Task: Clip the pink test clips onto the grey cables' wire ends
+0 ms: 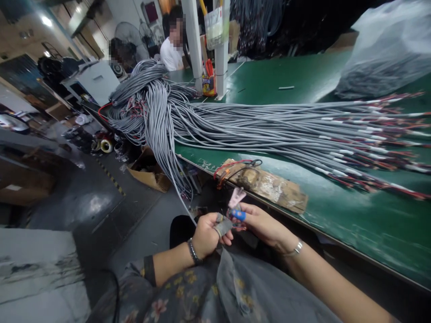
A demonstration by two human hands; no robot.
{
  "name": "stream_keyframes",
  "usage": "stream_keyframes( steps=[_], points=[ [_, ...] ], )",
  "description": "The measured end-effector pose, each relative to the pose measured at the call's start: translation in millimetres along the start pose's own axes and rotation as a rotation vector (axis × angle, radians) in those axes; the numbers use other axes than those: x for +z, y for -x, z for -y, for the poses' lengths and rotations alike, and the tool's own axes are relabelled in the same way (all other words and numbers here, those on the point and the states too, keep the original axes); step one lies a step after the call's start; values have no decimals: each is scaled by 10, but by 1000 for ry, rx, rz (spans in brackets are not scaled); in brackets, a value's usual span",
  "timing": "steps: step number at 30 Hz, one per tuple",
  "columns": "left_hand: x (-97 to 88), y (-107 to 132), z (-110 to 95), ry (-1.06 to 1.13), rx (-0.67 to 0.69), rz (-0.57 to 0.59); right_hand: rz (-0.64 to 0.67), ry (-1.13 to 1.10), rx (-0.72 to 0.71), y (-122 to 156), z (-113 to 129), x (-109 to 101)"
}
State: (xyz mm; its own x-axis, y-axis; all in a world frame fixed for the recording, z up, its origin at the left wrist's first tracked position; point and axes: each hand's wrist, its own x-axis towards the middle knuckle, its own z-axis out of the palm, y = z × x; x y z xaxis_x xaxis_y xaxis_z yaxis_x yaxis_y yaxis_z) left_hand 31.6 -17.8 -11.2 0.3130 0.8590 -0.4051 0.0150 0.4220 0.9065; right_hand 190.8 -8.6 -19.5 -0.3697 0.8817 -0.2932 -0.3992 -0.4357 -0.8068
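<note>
My left hand [209, 233], with grey tape around its fingers, is closed on the end of a grey cable [184, 205] that comes down from the bundle. Thin reddish wire ends [239, 228] show just beyond its fingertips. My right hand [261, 222] has a blue wrap on one finger and is pinched close beside the left. From its fingers a pale pink V-shaped piece [236, 197], like a clip or small handles, sticks up; its lower part is hidden. Both hands are above my lap, in front of the bench edge.
A large bundle of grey cables [256, 123] lies across the green bench [363, 229], with stripped ends at right. Near the edge sits a worn wooden board [269, 186] with red and black leads. A plastic bag [387, 49] stands behind. A person [171, 54] is at the back.
</note>
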Motion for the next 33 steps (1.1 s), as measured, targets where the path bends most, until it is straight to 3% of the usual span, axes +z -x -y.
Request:
stream_keyframes(
  steps=[7, 16, 20, 24, 33],
  points=[
    [-13, -81, 37, -124, -184, 216, 14, 304, -86, 27, 33, 47],
    [-6, -101, 67, 17, -47, -26, -145, 165, -137, 133, -79, 14],
    [-8, -112, 37, -26, -61, 47, -249, 153, -205, 127, -190, 81],
    [-37, -105, 22, -126, -54, 156, -172, 147, -112, 63, -199, 115],
    [-49, -97, 113, 33, -35, 12, -207, 135, -49, 25, -141, 118]
  ],
)
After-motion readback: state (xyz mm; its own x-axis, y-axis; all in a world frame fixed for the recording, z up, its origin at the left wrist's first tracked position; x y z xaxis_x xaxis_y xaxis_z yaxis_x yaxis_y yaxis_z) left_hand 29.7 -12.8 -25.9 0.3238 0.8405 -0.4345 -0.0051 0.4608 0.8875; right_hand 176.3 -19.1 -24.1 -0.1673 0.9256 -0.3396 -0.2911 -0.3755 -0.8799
